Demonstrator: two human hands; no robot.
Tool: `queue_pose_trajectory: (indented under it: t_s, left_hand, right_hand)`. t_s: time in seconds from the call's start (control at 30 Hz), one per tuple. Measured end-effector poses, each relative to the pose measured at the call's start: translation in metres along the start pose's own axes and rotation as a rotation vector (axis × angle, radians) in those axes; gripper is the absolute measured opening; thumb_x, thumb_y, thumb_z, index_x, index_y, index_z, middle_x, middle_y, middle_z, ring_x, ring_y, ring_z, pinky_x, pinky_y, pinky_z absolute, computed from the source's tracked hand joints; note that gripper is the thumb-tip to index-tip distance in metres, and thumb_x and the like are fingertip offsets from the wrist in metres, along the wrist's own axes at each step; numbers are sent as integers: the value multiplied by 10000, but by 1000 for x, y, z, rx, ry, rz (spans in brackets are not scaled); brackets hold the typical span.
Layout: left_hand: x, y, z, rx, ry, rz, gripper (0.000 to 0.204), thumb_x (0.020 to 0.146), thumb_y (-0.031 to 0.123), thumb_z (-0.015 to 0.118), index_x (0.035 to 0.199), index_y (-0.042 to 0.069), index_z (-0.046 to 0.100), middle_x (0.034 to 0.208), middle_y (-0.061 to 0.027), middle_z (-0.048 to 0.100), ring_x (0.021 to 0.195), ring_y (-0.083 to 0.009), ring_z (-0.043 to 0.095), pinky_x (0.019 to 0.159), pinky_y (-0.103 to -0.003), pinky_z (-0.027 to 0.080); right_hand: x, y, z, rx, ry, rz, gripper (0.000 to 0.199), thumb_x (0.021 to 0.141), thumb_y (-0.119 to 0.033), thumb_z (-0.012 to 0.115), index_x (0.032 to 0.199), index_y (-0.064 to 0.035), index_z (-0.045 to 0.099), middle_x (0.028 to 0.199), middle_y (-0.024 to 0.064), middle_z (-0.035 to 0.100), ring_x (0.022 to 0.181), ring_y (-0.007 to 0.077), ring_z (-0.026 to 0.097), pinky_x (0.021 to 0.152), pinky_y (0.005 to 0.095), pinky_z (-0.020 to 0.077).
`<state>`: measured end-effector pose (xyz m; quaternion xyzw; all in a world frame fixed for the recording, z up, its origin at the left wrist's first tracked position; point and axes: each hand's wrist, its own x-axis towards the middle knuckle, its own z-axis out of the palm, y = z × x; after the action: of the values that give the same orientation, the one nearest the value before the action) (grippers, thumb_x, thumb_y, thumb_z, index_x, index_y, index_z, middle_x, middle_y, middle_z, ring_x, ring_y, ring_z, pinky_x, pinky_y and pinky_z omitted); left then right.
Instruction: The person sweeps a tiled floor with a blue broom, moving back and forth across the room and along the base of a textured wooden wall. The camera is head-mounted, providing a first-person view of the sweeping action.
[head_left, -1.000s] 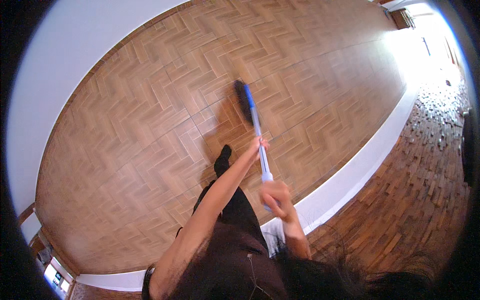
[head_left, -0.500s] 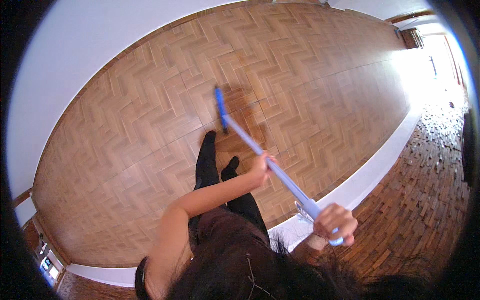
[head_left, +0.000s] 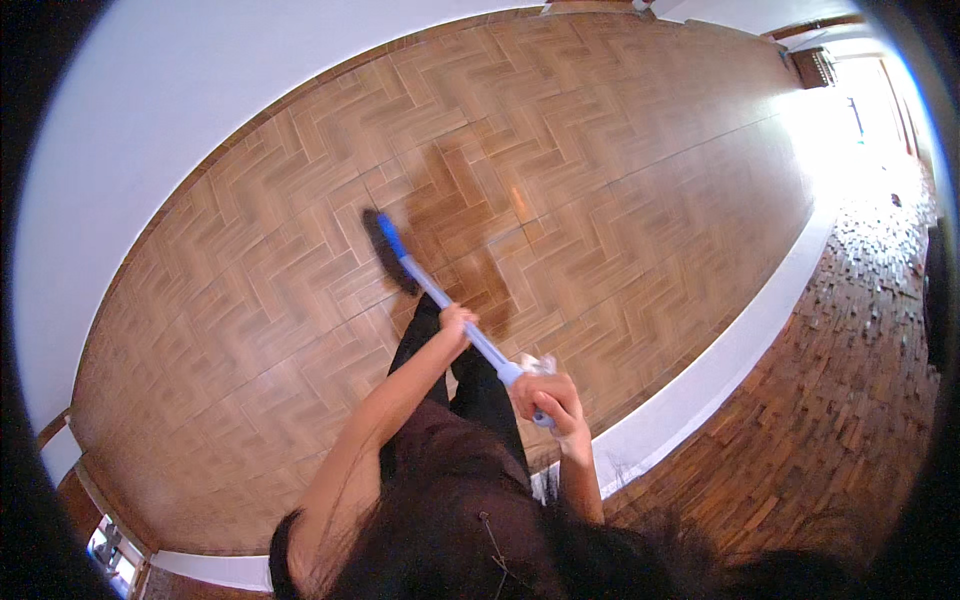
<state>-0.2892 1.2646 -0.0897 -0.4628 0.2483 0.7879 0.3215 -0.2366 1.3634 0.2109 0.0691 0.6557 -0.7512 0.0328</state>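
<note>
I hold a broom with a blue handle [head_left: 432, 290] in both hands. My left hand [head_left: 458, 323] grips the handle partway down. My right hand [head_left: 548, 398] is closed around its upper end, near my body. The dark brush head [head_left: 383, 248] rests on the brown herringbone wood floor [head_left: 600, 170], ahead and to the left of my dark-trousered legs [head_left: 470, 385].
A white wall [head_left: 150, 120] borders the floor at the far left. A long white ledge [head_left: 720, 360] runs diagonally on the right, with a rougher wood-block surface [head_left: 840, 400] beyond it. Bright light floods the upper right corner.
The brush head has swept leftward across the floor. My right hand came back up toward my body after swinging out to the right.
</note>
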Motion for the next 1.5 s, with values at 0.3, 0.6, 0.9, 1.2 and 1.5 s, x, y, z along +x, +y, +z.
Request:
queue_pose_trajectory:
  t_s: [0.3,0.6,0.9,1.2,1.5]
  left_hand:
    - [134,-59,143,74,-223,-779,172,767,194,391,636,83,372,468,-12,356,360,-101,356,317,-204,309]
    - [-100,2,202,117,-274,-460,197,816,219,401,687,71,380,586,-44,414,546,-165,441,563,-317,417]
    - [-40,180,92,86,102,245,223,815,214,331,722,27,408,619,-72,437,529,-138,422,469,-232,377]
    - [120,266,39,396,167,259,93,737,109,391,690,39,432,581,-43,438,456,-120,413,401,-241,364]
    - [237,78,357,806,-371,-66,186,671,150,438,518,46,460,475,-70,461,422,-173,445,377,-320,352]
  right_hand:
    - [71,33,7,-591,67,-40,165,705,-73,443,553,-7,442,530,108,440,531,247,433,507,345,340]
    - [25,-122,-44,-99,-221,-614,373,778,-240,352,515,4,452,444,103,437,376,231,436,424,343,380]
    - [162,-35,-10,233,-114,-116,383,744,-305,408,512,-5,465,502,86,470,510,218,474,566,343,388]
    - [282,5,3,-28,-454,-15,296,799,-205,409,619,25,458,579,73,463,528,174,445,526,279,356]
    - [317,-38,-120,-250,179,-122,355,760,-251,419,512,3,424,516,71,448,448,183,406,443,293,313]
